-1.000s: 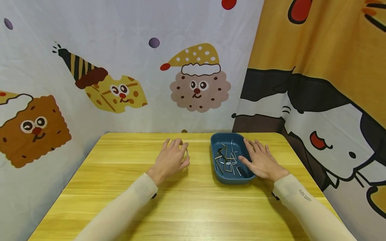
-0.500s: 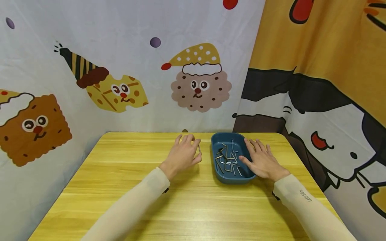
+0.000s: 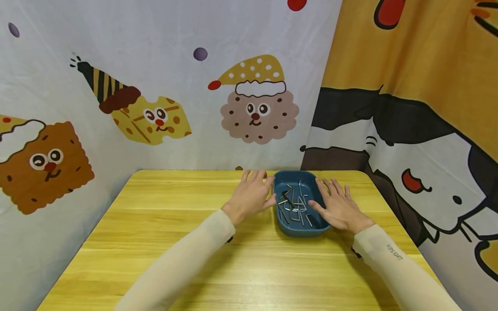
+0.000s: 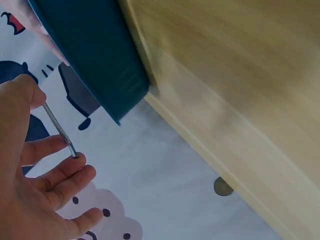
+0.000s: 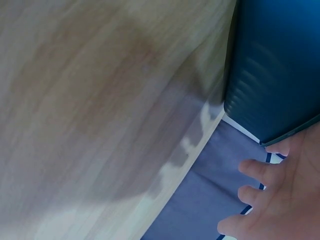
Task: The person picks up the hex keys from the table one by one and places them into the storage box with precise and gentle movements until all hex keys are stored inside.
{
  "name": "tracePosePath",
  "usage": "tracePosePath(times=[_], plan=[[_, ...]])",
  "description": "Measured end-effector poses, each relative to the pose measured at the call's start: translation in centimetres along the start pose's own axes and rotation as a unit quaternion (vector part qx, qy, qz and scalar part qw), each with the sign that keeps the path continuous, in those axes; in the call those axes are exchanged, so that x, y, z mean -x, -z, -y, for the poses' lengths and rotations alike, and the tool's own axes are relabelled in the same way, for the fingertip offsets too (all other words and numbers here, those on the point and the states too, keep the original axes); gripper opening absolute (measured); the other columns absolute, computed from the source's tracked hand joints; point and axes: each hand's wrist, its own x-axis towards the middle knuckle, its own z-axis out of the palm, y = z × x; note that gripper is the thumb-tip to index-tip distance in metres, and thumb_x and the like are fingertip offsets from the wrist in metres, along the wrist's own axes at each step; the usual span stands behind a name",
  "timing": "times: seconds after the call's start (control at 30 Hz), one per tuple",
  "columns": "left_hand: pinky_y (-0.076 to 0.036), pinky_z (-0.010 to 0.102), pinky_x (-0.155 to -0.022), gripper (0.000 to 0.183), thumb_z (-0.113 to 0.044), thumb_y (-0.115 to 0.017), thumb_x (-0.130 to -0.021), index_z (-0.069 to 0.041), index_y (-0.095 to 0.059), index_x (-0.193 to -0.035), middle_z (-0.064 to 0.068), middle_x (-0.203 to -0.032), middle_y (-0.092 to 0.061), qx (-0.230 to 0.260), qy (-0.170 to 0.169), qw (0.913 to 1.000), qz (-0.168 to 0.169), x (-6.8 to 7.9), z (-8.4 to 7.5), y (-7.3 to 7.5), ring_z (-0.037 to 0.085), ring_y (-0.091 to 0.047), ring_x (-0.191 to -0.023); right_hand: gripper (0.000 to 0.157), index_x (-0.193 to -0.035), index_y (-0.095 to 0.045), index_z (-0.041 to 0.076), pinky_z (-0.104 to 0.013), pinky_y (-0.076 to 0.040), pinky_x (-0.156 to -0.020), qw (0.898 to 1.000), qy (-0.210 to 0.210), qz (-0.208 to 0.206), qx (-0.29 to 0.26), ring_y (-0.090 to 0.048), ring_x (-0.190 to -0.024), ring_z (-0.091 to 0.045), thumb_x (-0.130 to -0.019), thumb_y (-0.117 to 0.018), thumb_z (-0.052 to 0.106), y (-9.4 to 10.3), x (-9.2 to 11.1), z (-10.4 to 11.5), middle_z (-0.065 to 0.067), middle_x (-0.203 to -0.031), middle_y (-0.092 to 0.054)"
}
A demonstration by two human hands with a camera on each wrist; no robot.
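Between thumb and fingertips, my left hand [image 3: 250, 193] pinches a silver hex key [image 4: 58, 126] with a bent end, best seen in the left wrist view. That hand is at the left rim of a blue plastic box [image 3: 301, 233]; whether it touches the rim cannot be told. Several L-shaped hex keys [image 3: 297, 210], silver, brassy and dark, lie jumbled inside the box. My right hand [image 3: 339, 208] rests on the box's right rim, fingers spread and thumb reaching over the inside. From the right wrist, the box's outer wall [image 5: 280, 65] appears beside the palm.
The box stands on a light wooden table [image 3: 233, 268], near its far edge. Behind the table hangs a white cloth [image 3: 163, 52] printed with cartoon food, and a yellow, black and white printed cloth [image 3: 350, 56] hangs at the right.
My left hand has moved right across the table to the box's left rim, carrying the hex key. My right hand has stayed on the box.
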Motion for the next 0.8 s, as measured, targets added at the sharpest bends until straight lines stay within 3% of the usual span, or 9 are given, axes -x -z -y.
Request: tracePosePath(times=[0.57, 0.8], plan=[[-0.053, 0.061, -0.132, 0.048, -0.053, -0.058, -0.118, -0.019, -0.07, -0.15, 0.009, -0.15, -0.067, -0.051, -0.044, 0.9977, 0.003, -3.6, -3.7, 0.0, 0.027, -0.067, -0.145, 0.093, -0.188, -0.016, 0.007, -0.092, -0.003, -0.137, 1.0, -0.007, 0.005, 0.01, -0.009, -0.178, -0.063, -0.121, -0.048, 0.063, 0.2, -0.1, 0.1, -0.033, -0.191, -0.021], [-0.051, 0.061, -0.134, 0.053, -0.055, -0.056, -0.119, -0.019, -0.069, -0.154, 0.009, -0.155, -0.066, -0.059, -0.05, 0.9968, 0.021, -5.1, -4.9, -0.5, 0.026, -0.066, -0.148, 0.092, -0.188, -0.017, 0.008, -0.092, -0.003, -0.136, 1.0, -0.004, 0.003, 0.008, -0.01, -0.178, -0.063, -0.121, -0.049, 0.062, 0.1, -0.1, 0.2, -0.032, -0.191, -0.023]])
